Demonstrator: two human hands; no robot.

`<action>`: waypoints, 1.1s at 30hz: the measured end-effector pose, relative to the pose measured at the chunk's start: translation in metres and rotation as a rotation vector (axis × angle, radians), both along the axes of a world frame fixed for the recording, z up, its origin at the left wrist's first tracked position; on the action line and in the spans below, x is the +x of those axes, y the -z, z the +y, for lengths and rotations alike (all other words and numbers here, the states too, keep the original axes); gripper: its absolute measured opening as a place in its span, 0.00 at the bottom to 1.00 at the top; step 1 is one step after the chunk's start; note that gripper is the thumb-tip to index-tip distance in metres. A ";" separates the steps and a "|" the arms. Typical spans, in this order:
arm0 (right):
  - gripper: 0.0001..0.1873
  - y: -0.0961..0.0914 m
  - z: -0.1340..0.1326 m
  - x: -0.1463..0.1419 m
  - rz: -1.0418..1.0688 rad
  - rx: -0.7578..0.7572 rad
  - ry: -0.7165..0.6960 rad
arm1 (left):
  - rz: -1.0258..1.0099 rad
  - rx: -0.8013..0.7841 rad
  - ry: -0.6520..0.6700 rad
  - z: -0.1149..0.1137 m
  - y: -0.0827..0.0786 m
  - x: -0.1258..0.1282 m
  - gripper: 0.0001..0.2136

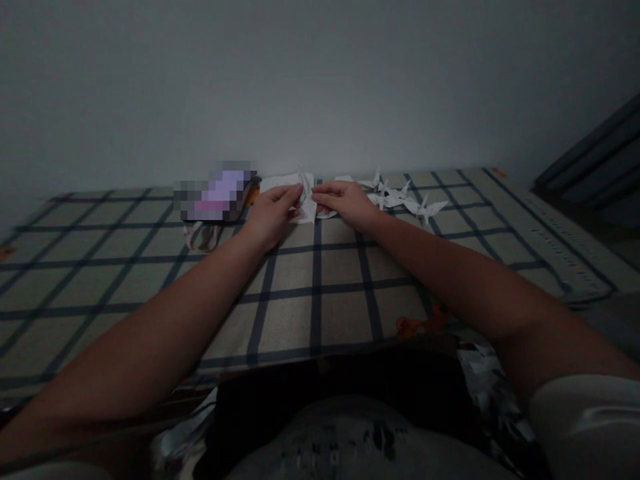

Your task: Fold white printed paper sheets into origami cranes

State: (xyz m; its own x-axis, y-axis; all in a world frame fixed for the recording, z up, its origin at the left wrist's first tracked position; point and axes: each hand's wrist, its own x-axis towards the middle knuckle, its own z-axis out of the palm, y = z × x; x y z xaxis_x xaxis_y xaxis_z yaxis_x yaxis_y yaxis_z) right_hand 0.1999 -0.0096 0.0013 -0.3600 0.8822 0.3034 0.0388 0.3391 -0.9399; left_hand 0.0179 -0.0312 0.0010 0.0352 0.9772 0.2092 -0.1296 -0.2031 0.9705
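Note:
Between my two hands stands a partly folded piece of white paper (307,200), with one narrow point rising upward. My left hand (273,212) pinches its left side between thumb and fingers. From the other side, my right hand (347,202) has its thumb and fingertips drawn together at the paper's right edge. Flat white paper sheets (273,180) lie behind and beneath the hands. To the right of my right hand sit several folded white paper cranes, the nearest crane (425,210) with its wings spread.
A phone (220,197) with a lit, blurred screen and a looped strap (201,237) lies left of my hands. The checked cloth (290,287) covers the surface up to a plain wall (320,87). A dark slatted object (595,150) stands at the far right.

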 end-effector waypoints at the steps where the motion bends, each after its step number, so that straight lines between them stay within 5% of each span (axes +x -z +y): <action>1: 0.13 -0.001 0.000 0.000 0.006 -0.005 0.013 | 0.013 0.005 0.004 0.000 0.000 0.000 0.18; 14: 0.12 -0.001 -0.002 0.002 -0.076 -0.027 0.013 | 0.334 0.096 -0.103 -0.004 -0.003 -0.004 0.21; 33: 0.14 -0.009 -0.008 0.001 -0.061 -0.023 0.080 | 0.386 0.097 -0.092 -0.002 -0.004 -0.007 0.15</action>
State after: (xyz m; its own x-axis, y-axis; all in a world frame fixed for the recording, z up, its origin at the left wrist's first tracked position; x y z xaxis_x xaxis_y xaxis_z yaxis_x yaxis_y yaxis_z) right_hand 0.2013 -0.0171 0.0104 -0.3057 0.9151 0.2628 0.1217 0.3113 -0.9425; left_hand 0.0111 -0.0335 0.0052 0.0422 0.9562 0.2896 0.2638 -0.2902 0.9199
